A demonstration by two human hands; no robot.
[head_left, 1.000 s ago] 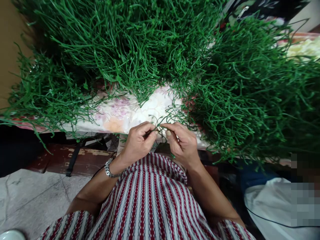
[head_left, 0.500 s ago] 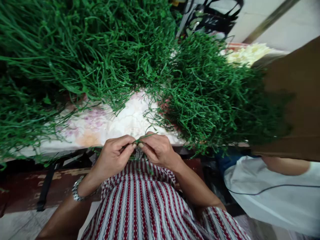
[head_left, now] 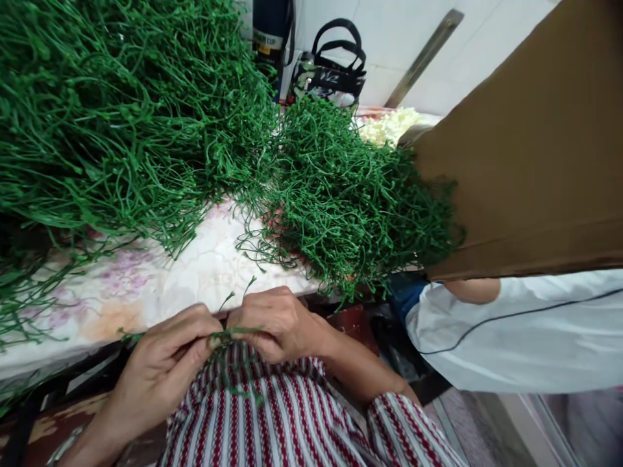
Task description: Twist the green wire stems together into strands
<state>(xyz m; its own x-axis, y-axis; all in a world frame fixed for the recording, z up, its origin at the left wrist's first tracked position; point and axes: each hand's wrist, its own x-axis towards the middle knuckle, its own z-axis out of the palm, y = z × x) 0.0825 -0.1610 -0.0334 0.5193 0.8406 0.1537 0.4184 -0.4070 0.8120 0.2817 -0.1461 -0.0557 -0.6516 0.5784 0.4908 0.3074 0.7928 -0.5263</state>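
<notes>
Green stems lie between hands, long axis roughly side to side, held before striped shirt, just off near edge of desk. Left hand and right hand equally near, both touching. Left grip: thumb and forefinger together, pinched on stems. Right grip: curled fingers closed on same stems, thumb mostly hidden. Forearms angle inward, backs of hands up. Bigger heap ahead-left on desk, smaller heap ahead-right.
</notes>
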